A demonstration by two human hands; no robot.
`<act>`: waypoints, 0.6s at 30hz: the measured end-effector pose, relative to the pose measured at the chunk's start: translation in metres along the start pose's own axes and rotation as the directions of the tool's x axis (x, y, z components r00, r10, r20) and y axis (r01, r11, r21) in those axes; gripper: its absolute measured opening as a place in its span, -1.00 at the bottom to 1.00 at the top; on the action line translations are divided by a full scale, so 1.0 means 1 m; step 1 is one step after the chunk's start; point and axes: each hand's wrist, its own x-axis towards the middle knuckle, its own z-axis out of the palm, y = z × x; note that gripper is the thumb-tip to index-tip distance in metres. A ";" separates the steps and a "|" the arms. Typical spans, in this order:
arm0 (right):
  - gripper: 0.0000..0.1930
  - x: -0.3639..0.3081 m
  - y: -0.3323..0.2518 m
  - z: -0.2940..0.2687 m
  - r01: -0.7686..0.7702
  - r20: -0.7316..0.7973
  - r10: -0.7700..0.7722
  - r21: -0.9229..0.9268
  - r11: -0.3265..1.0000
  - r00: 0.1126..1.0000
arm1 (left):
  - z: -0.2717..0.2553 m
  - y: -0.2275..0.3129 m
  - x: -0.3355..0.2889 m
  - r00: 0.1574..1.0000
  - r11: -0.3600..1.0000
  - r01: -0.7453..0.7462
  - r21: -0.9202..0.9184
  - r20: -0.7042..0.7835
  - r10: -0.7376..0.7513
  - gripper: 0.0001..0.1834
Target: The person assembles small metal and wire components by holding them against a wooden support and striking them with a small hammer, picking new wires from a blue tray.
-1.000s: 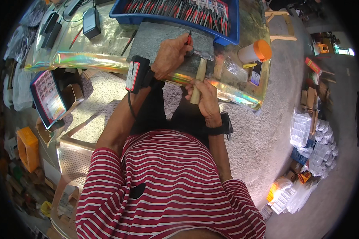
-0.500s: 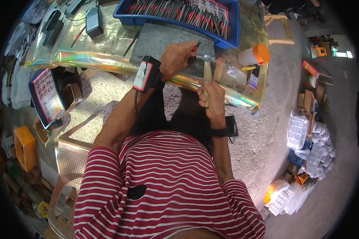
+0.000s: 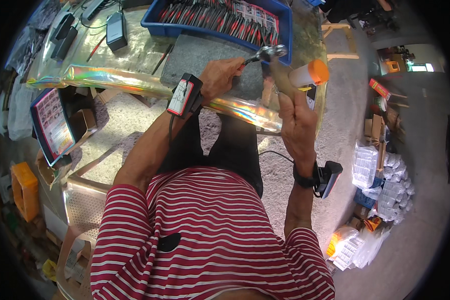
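Note:
My right hand (image 3: 299,125) is closed around the wooden handle of a hammer (image 3: 271,53), its metal head raised over the table's front part and slightly blurred. My left hand (image 3: 222,78) rests on a grey stone slab (image 3: 189,56), fingers pinching a small red-and-black piece (image 3: 242,66). Most of that piece is hidden by the fingers, so its kind does not show. Just behind the slab stands a blue bin (image 3: 157,29) packed with rows of flat, dark pieces with red parts (image 3: 220,20). A white jar with an orange lid (image 3: 317,72) lies tilted beside the hammer.
At the table's left lie a dark boxy device (image 3: 116,32), a red stick (image 3: 96,48) and a dark thin tool (image 3: 162,59). A plastic chair (image 3: 87,205) and a printed box (image 3: 57,125) are left of me. Wrapped clear packages (image 3: 366,167) are piled on the right.
My right hand has swung the hammer up off the slab area and moved right and nearer. The left hand stays on the slab with its piece. The view has shifted slightly.

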 end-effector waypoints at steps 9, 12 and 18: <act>-0.85 0.008 -0.038 -0.029 0.025 -0.141 -0.023 0.008 1.000 0.990 | -0.001 -0.001 -0.004 1.000 1.000 0.001 -0.012 -0.029 -0.001 -0.78; -0.86 0.006 -0.042 -0.031 -0.012 -0.284 0.068 0.195 0.981 0.956 | 0.001 0.000 -0.003 0.999 1.000 -0.009 0.002 -0.046 0.009 -0.77; -0.85 0.001 -0.006 0.000 0.023 0.041 -0.013 -0.254 0.967 0.999 | 0.002 0.003 -0.001 1.000 0.999 0.011 -0.040 -0.008 -0.012 -0.78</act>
